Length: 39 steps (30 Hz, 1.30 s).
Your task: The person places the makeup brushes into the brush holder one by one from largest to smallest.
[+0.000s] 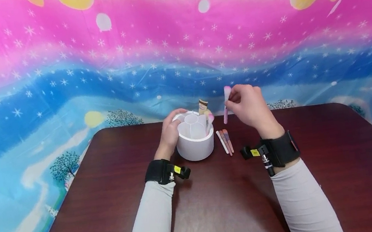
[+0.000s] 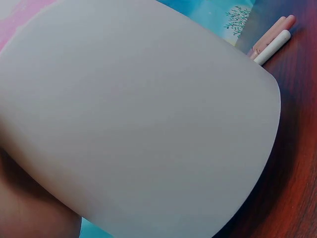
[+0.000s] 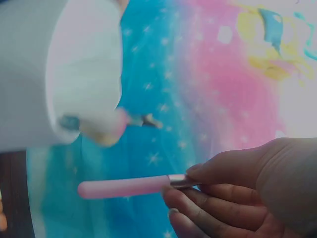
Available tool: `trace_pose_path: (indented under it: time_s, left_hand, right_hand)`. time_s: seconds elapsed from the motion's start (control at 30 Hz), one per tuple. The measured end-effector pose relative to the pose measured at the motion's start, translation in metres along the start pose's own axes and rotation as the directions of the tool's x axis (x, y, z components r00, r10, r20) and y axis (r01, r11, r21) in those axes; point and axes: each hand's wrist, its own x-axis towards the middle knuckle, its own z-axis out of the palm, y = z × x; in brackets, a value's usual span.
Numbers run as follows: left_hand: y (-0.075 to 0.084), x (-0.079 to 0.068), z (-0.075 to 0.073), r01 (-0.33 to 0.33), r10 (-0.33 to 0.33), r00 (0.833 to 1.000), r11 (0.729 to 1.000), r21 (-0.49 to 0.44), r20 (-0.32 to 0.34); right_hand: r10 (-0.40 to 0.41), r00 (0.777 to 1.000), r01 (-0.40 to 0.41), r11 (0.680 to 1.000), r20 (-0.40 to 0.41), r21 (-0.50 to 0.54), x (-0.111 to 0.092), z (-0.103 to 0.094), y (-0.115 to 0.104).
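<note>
A snowflake-printed backdrop (image 1: 170, 51) (pink over blue) hangs behind a reddish-brown table (image 1: 219, 205).

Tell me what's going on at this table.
A person's right hand pinches a pink-handled brush with pink-and-white bristles, raised beside a white, round organizer. The left hand holds the organizer's side, and other brushes stand inside. Three slim white and pinkish sticks, probably brushes, lie on the dark reddish-brown table, beside the organizer.

On the table (image 1: 219, 205), the holder (image 1: 195, 150) stands between the left hand (image 1: 168, 134) and 3 brushes (image 1: 225, 142) lying side by side. An upright brush (image 1: 210, 120) stands in the holder's right section. Further right, the right hand (image 1: 249, 103) holds another brush (image 1: 226, 112). Behind hangs a cloth (image 1: 177, 46).
</note>
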Motion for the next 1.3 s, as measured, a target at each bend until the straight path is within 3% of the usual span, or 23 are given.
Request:
trace_pose_path:
  time_s: [0.17, 0.7, 1.03, 1.3]
  left_hand:
    - [0.002, 0.000, -0.001, 0.001, -0.001, 1.000, 1.000, -0.004, 0.002]
    - [-0.002, 0.001, -0.001, 0.004, -0.004, 1.000, 1.000, 0.006, -0.001]
    - [-0.002, 0.002, -0.002, 0.004, -0.004, 1.000, 1.000, -0.001, 0.012]
    - [-0.003, 0.002, -0.001, 0.003, -0.003, 1.000, 1.000, -0.002, 0.010]
  right_hand:
    - [-0.016, 1.000, 0.017, 0.998, -0.004, 0.059, 0.000, 0.001, -0.005]
    - [-0.037, 0.994, 0.016, 0.979, 0.101, 0.205, 0.002, 0.021, -0.015]
    - [-0.020, 0.992, -0.002, 0.986, 0.127, 0.169, 0.002, 0.029, -0.011]
    - [-0.035, 0.971, 0.020, 0.998, 0.238, 0.065, 0.002, 0.033, -0.010]
